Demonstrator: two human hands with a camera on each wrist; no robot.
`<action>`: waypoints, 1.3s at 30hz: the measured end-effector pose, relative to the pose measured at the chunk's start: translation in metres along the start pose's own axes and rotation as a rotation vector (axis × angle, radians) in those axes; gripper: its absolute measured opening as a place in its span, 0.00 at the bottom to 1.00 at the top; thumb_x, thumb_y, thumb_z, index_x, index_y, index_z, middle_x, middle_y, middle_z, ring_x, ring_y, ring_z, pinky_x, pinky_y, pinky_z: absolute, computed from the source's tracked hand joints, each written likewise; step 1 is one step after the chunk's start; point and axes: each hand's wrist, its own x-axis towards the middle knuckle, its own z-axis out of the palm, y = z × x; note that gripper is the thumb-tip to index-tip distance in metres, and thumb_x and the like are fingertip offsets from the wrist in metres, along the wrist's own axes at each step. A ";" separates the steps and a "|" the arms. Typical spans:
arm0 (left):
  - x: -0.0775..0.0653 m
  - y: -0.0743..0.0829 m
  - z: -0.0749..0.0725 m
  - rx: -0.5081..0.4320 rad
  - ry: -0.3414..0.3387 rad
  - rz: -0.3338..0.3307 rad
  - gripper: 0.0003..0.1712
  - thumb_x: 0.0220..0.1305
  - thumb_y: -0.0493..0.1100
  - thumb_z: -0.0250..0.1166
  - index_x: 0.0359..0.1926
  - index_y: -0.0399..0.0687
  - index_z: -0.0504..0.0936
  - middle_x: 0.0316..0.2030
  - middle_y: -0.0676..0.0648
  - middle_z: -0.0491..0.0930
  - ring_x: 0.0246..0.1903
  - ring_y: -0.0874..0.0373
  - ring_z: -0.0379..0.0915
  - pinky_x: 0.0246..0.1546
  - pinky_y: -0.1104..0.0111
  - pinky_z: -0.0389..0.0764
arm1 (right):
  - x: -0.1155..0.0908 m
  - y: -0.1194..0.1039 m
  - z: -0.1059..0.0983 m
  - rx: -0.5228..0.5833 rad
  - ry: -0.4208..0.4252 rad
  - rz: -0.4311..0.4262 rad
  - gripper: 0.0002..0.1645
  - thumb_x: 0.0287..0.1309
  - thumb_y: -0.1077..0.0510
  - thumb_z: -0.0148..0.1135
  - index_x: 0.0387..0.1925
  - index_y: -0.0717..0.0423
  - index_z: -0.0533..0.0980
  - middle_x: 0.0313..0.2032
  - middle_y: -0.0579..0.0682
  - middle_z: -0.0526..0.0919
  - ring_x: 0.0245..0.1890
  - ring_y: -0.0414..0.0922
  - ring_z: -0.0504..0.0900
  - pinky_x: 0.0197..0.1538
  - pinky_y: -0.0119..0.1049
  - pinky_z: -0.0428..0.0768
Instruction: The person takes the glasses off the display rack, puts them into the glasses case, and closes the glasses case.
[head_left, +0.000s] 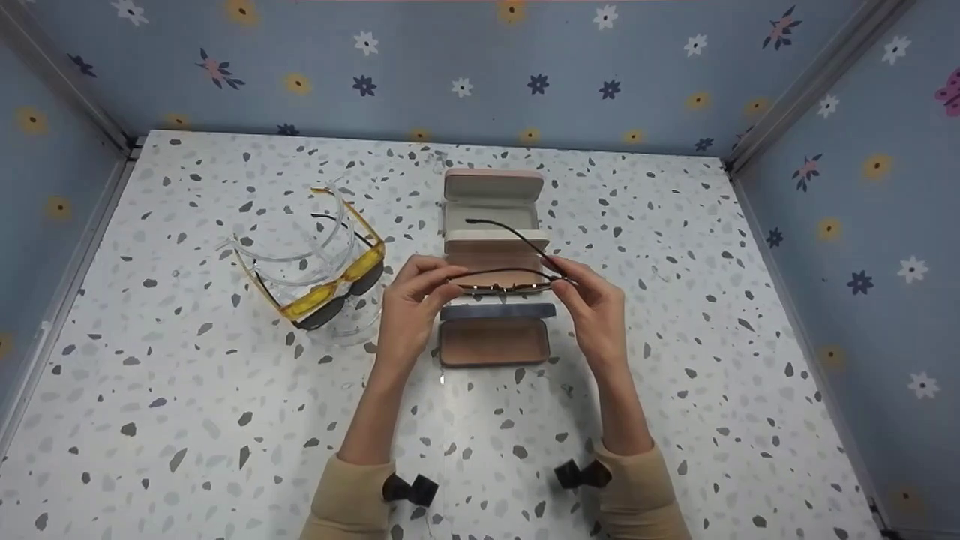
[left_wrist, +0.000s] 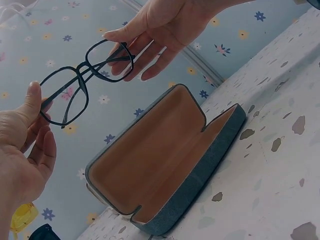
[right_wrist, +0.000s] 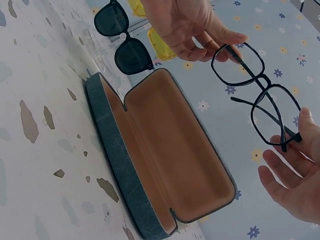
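Note:
Both hands hold a pair of dark-framed eyeglasses (head_left: 504, 288) level, one at each end. My left hand (head_left: 409, 300) pinches the left end between thumb and fingers. At the other end, my right hand (head_left: 596, 307) grips the frame near the hinge. One temple lies across behind the lenses; the other slants out away from the frame. Below the glasses stands an open blue-grey glasses case (left_wrist: 180, 200) with its lid raised, brown lining showing and nothing inside. The wrist views show the eyeglasses above and beyond this case.
Behind are an open case with pale lining (head_left: 491, 216) and a brown-lined case (head_left: 487, 262) partly hidden by the eyeglasses. To the left lie yellow glasses (head_left: 307, 301), dark sunglasses (right_wrist: 132, 52) and clear-framed eyewear (head_left: 289, 260), bunched together. Flower-patterned panels (head_left: 450, 67) border the speckled table.

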 end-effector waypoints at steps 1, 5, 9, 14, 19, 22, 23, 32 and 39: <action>0.000 0.000 0.000 0.000 0.001 -0.004 0.14 0.61 0.43 0.70 0.47 0.45 0.91 0.45 0.50 0.79 0.48 0.57 0.77 0.44 0.73 0.79 | 0.000 0.000 0.000 -0.001 -0.001 0.004 0.20 0.66 0.65 0.65 0.58 0.68 0.81 0.56 0.65 0.85 0.55 0.38 0.86 0.61 0.31 0.83; 0.000 0.001 0.001 -0.005 0.003 -0.008 0.13 0.61 0.37 0.70 0.47 0.41 0.90 0.44 0.51 0.79 0.47 0.57 0.76 0.43 0.73 0.79 | 0.000 -0.001 0.000 -0.009 0.000 0.014 0.19 0.66 0.66 0.65 0.57 0.68 0.81 0.55 0.65 0.85 0.54 0.38 0.86 0.60 0.30 0.83; 0.001 0.000 0.001 -0.018 0.001 0.001 0.14 0.60 0.37 0.70 0.47 0.38 0.90 0.44 0.51 0.79 0.46 0.53 0.76 0.43 0.74 0.79 | 0.000 0.000 0.000 -0.013 0.004 0.016 0.18 0.66 0.67 0.64 0.57 0.69 0.81 0.54 0.65 0.86 0.53 0.38 0.87 0.59 0.30 0.83; 0.000 0.000 0.001 -0.022 -0.001 0.007 0.16 0.60 0.40 0.70 0.48 0.38 0.90 0.45 0.51 0.79 0.47 0.51 0.76 0.44 0.74 0.80 | 0.000 0.000 0.000 -0.025 0.007 0.021 0.17 0.66 0.67 0.64 0.55 0.68 0.82 0.52 0.63 0.87 0.52 0.41 0.88 0.57 0.30 0.84; 0.000 0.000 0.000 -0.020 0.007 0.005 0.12 0.61 0.38 0.70 0.46 0.43 0.91 0.44 0.51 0.79 0.46 0.58 0.76 0.43 0.74 0.80 | 0.000 0.000 0.001 -0.031 -0.002 0.017 0.15 0.67 0.66 0.64 0.53 0.68 0.83 0.50 0.63 0.87 0.50 0.38 0.87 0.56 0.31 0.84; 0.000 0.000 0.000 -0.013 0.008 0.005 0.13 0.61 0.41 0.70 0.46 0.44 0.91 0.45 0.51 0.80 0.46 0.58 0.76 0.43 0.73 0.79 | 0.000 -0.001 0.001 -0.038 -0.007 0.006 0.14 0.67 0.66 0.64 0.52 0.67 0.84 0.49 0.62 0.87 0.50 0.38 0.87 0.56 0.31 0.84; 0.000 0.000 0.000 -0.009 0.008 0.004 0.13 0.61 0.42 0.70 0.46 0.45 0.91 0.45 0.51 0.80 0.46 0.58 0.76 0.42 0.73 0.79 | 0.000 0.000 0.001 -0.039 -0.008 0.003 0.14 0.67 0.66 0.64 0.51 0.67 0.84 0.49 0.61 0.88 0.50 0.38 0.87 0.56 0.31 0.84; 0.000 0.000 0.000 0.048 0.020 -0.002 0.12 0.61 0.45 0.71 0.44 0.48 0.92 0.44 0.50 0.80 0.38 0.60 0.71 0.37 0.73 0.72 | 0.000 0.001 0.001 -0.033 -0.030 -0.009 0.12 0.69 0.65 0.61 0.50 0.67 0.84 0.46 0.50 0.89 0.48 0.40 0.87 0.55 0.32 0.85; 0.000 0.000 0.000 0.080 0.028 -0.013 0.14 0.59 0.46 0.72 0.44 0.47 0.92 0.43 0.52 0.80 0.36 0.60 0.70 0.37 0.71 0.69 | 0.000 0.001 0.002 -0.010 -0.031 0.004 0.14 0.69 0.63 0.61 0.49 0.69 0.83 0.44 0.46 0.89 0.47 0.40 0.87 0.55 0.32 0.84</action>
